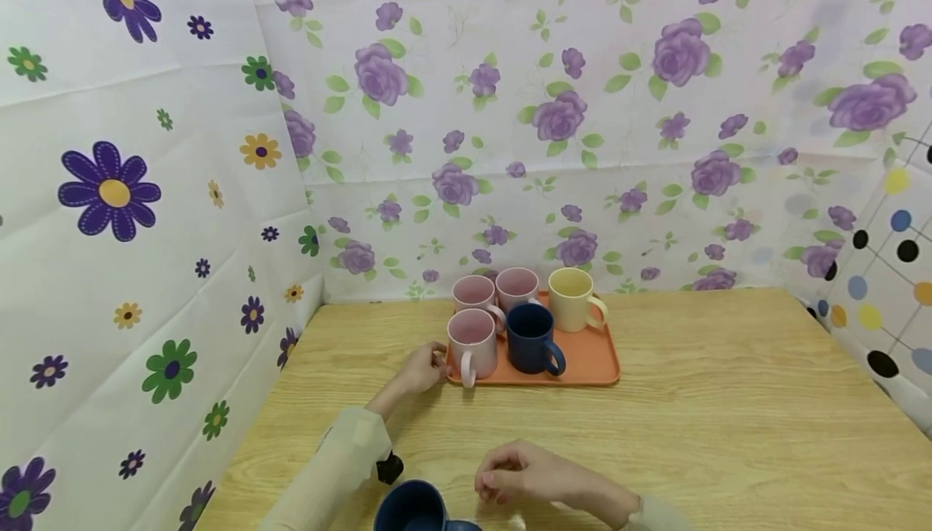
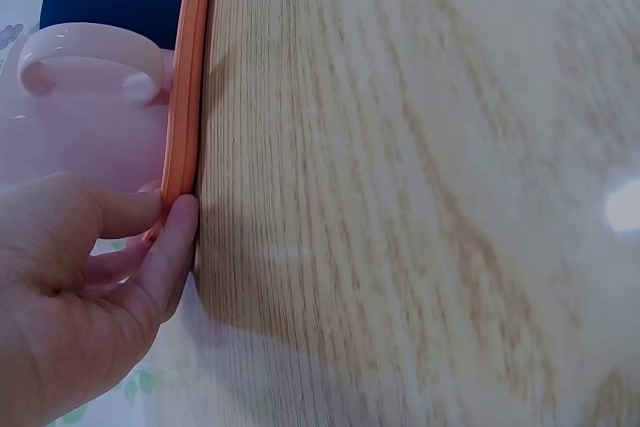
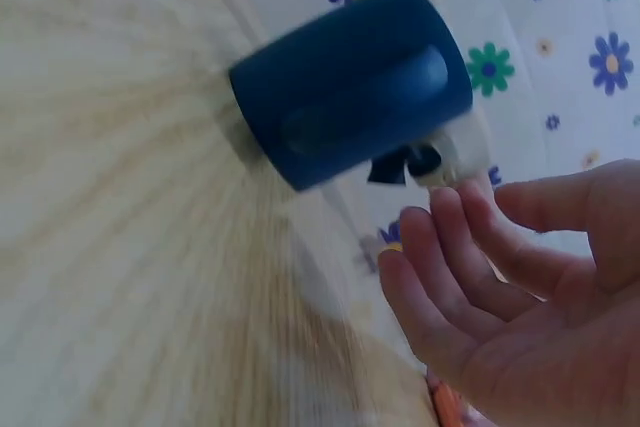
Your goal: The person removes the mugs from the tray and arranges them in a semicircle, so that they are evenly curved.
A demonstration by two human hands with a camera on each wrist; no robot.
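Observation:
On an orange tray (image 1: pixel 586 361) stand three pink mugs (image 1: pixel 473 341), a navy mug (image 1: pixel 526 345) and a yellow mug (image 1: pixel 570 304). My left hand (image 1: pixel 421 369) is at the tray's near left corner; in the left wrist view its thumb and fingers pinch the tray's rim (image 2: pixel 182 107), beside a pink mug (image 2: pixel 90 137). Closer to me, my right hand (image 1: pixel 527 473) is held over the table with loosely bent fingers and nothing in them. A second navy mug (image 1: pixel 411 507) stands by the front, between my forearms. The right wrist view has this mug (image 3: pixel 350 82) just beyond the right fingertips (image 3: pixel 395 262).
The wooden table (image 1: pixel 728 401) reaches back to a wall sheet with purple roses (image 1: pixel 561 114). Sheets with daisies (image 1: pixel 109 191) and with dots (image 1: pixel 870 316) hang at the left and right. A small black thing (image 1: pixel 389 468) sits at the left sleeve.

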